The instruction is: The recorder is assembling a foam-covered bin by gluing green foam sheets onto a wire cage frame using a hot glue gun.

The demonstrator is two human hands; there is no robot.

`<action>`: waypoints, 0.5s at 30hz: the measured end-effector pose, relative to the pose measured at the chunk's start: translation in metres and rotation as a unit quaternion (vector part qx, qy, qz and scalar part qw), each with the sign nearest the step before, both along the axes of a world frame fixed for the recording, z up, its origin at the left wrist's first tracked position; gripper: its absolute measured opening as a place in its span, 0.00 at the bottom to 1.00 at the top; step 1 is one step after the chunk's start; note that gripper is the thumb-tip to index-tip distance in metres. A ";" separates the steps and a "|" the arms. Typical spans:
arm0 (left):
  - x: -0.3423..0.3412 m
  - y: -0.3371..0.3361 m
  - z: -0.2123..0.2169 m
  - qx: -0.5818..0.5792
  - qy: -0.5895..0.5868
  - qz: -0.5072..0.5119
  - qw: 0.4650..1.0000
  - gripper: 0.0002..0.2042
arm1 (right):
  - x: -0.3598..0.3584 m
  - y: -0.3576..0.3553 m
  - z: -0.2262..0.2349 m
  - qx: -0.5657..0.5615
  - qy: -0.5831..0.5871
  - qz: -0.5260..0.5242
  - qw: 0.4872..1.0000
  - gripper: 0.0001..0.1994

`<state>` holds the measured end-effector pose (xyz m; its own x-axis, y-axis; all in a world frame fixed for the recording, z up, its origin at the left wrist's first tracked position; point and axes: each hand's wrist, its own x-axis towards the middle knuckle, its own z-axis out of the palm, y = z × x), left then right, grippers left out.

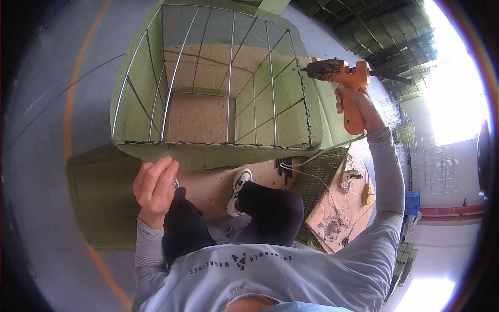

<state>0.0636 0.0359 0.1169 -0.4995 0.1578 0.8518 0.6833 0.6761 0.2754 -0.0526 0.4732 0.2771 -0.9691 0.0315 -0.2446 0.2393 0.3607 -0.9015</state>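
Note:
In front of me stands a box-shaped wire frame [230, 62], with green mesh fabric [208, 160] around its sides. Dark, uneven glue beads [187, 143] run along its near edge and up its right edge. My left hand [155, 187] is closed, thumb and fingers pinching the mesh's loose border at the near left corner. An orange glue gun [354, 117] is gripped by the handle in my right hand [372, 111]. Its blackened nozzle points left, close to the frame's right edge, and a dark glue stick [390, 77] sticks out of its back.
Folded green fabric [99, 200] lies on the floor at left. To my right, a stained cardboard sheet [332, 218] rests on a green plastic crate [314, 179], near a pale cable [323, 152]. Stacked green boxes [384, 31] and wire frames [429, 164] stand further right.

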 end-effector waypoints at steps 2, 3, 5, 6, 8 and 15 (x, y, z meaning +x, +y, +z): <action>0.000 0.000 0.000 0.000 0.000 0.001 1.000 0.12 | -0.001 0.001 0.000 -0.005 0.005 -0.010 1.000 0.10; -0.001 0.000 0.000 -0.001 0.002 0.001 1.000 0.12 | -0.001 0.001 0.002 -0.005 0.005 -0.010 1.000 0.10; -0.001 0.000 0.001 -0.001 0.004 0.000 1.000 0.12 | 0.001 0.000 0.006 0.019 -0.022 -0.006 1.000 0.10; -0.001 -0.001 0.002 -0.002 0.002 0.000 1.000 0.12 | 0.003 0.000 0.006 0.019 -0.022 -0.006 1.000 0.10; -0.001 0.000 0.002 -0.001 -0.001 -0.001 1.000 0.12 | 0.006 -0.003 0.004 0.005 -0.011 -0.017 1.000 0.10; 0.000 0.001 0.001 0.003 0.007 -0.001 1.000 0.12 | 0.002 -0.002 0.005 0.002 0.001 -0.007 1.000 0.10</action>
